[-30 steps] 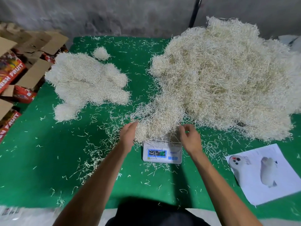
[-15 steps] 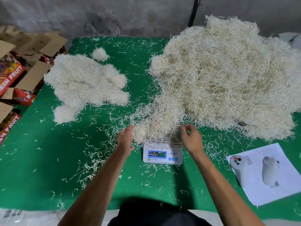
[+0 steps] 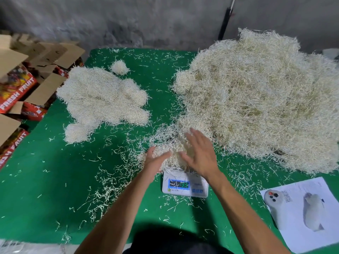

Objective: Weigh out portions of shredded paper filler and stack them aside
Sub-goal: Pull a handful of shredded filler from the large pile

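Note:
A small white digital scale [image 3: 185, 185] sits on the green table near me, its display lit. On its platform lies a cream portion of shredded paper [image 3: 170, 153]. My left hand [image 3: 155, 161] cups the portion's left side with fingers under the shreds. Straight-fingered and blurred, my right hand [image 3: 199, 154] lies flat against the portion's right side. A big heap of loose filler [image 3: 256, 99] fills the table's right half. Weighed portions [image 3: 102, 99] lie clumped at the back left.
Open cardboard fruit boxes [image 3: 20, 88] stand off the table's left edge. A printed paper sheet [image 3: 308, 208] lies at the front right. Stray shreds litter the green table [image 3: 45, 180]. A grey wall runs behind.
Both hands have closed in from the scale's sides onto the portion; my right hand moved up and left over it with fingers spread flat.

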The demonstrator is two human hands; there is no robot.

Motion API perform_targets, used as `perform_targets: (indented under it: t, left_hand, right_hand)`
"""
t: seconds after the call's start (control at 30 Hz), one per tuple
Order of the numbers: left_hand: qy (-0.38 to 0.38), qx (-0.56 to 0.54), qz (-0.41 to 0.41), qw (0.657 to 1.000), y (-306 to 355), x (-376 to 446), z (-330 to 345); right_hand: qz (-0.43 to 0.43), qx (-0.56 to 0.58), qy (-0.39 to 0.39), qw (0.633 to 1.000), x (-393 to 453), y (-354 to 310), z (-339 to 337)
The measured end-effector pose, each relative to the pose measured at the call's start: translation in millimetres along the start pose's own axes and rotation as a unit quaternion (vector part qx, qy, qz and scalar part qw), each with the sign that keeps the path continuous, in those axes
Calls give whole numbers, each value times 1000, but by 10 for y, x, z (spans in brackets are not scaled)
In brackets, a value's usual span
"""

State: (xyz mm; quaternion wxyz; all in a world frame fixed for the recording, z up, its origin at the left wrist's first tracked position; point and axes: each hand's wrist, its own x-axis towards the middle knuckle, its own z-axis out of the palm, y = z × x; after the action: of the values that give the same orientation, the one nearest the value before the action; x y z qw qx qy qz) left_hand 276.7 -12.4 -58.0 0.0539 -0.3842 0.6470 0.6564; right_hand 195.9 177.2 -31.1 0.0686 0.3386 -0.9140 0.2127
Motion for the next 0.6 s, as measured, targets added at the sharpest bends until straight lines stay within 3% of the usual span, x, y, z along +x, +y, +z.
perform_targets:
  t: [0.1, 0.2, 0.27, 0.33, 0.37, 0.43, 0.47, 0.5, 0.6]
  left_hand:
    - [-4, 16, 9, 1000, 17, 89, -8]
    - [-5, 16, -6, 1000, 115, 167, -140]
    - [-18, -27, -13, 999, 219, 135, -350]
    - [-56, -149, -41, 986, 292, 178, -578]
    - [-83, -135, -24, 987, 326, 202, -693]
    - [-46, -228, -49, 971, 296, 253, -851]
    - [7, -269, -36, 962, 297, 234, -892]
    - [20, -268, -39, 962, 290, 214, -928]
    - [23, -393, -51, 918, 302, 203, -1096]
  right_hand:
    - [-103, -85, -120, 984, 166, -122, 205]
    - [-81, -137, -192, 968, 287, -120, 344]
    - [-57, -138, -204, 968, 315, -52, 383]
    - [-36, -112, -196, 973, 339, 8, 399]
    - [-30, -102, -194, 975, 361, 22, 405]
    - [-27, -99, -202, 974, 407, 27, 416]
    - [-25, -101, -204, 973, 429, 24, 424]
    - [-23, -102, -206, 973, 446, 25, 428]
    - [1, -114, -207, 972, 442, 73, 435]
